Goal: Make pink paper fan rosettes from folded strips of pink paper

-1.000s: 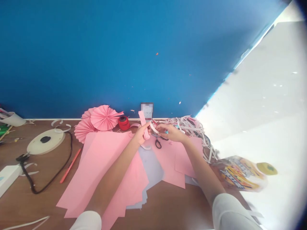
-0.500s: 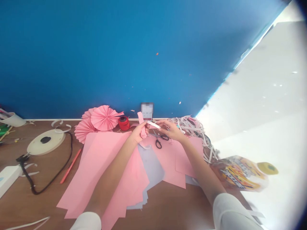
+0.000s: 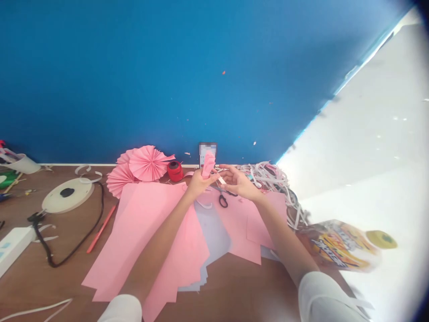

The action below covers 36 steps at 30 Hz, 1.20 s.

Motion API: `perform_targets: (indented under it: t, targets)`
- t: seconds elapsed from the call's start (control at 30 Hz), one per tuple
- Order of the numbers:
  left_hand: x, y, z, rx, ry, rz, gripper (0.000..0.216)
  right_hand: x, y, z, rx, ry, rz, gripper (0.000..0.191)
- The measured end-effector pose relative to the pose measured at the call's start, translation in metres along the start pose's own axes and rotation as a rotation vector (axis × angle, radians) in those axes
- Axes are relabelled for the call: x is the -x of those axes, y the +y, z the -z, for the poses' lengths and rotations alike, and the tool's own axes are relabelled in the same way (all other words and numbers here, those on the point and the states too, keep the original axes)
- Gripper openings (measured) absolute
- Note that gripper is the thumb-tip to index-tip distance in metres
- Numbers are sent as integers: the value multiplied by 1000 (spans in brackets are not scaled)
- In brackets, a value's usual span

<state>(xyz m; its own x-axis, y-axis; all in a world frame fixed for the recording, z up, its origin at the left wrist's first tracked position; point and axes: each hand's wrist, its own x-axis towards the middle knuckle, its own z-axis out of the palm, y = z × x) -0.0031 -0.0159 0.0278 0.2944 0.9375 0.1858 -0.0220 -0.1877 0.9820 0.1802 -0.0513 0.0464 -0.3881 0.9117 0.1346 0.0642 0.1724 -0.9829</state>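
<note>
My left hand (image 3: 198, 184) is closed around a narrow folded piece of pink paper (image 3: 208, 163), which stands upright from the fingers. A short white strip (image 3: 221, 180) runs between the two hands. My right hand (image 3: 241, 184) pinches its near end between thumb and finger, the other fingers loosely bent. Whether the strip is stuck to the pink paper, I cannot tell. Under the hands lie scissors with black handles (image 3: 223, 201), partly hidden by my right hand. Pink paper sheets (image 3: 147, 219) and bluish-grey sheets (image 3: 212, 232) spread beneath my forearms.
Pink paper fans (image 3: 149, 163) lie at the back, beside a red round container (image 3: 174, 171). A phone (image 3: 203, 147) leans against the blue wall. White strips (image 3: 268, 172) pile up at right, near a bottle (image 3: 348, 246). On the left are a red pen (image 3: 101, 229) and a cream disc (image 3: 53, 199).
The folded pink paper has turned more upright and moved slightly right, now in front of the phone. The white strip is tilted more steeply, and the hands are closer together.
</note>
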Motion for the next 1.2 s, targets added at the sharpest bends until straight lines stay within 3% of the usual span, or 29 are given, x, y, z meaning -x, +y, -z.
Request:
perform_targets:
  t: [0.2, 0.37, 0.53, 0.9, 1.2]
  targets:
    - [0, -1, 4, -35, -35, -1, 31, 1, -1, -5, 18, 15, -60, 67]
    - [0, 0, 5, -53, -33, 21, 23, 2, -3, -6, 162, 43, -14, 64]
    - [-4, -10, 7, -18, -5, 16, 30, 2, -4, -6, 251, 35, 18, 61]
    - [-7, -12, 11, 42, 70, 31, 22, 2, -1, -8, 295, 27, 6, 60]
    - [-11, -13, 17, 374, 109, 120, 25, -10, 22, 8, 429, 326, 5, 27]
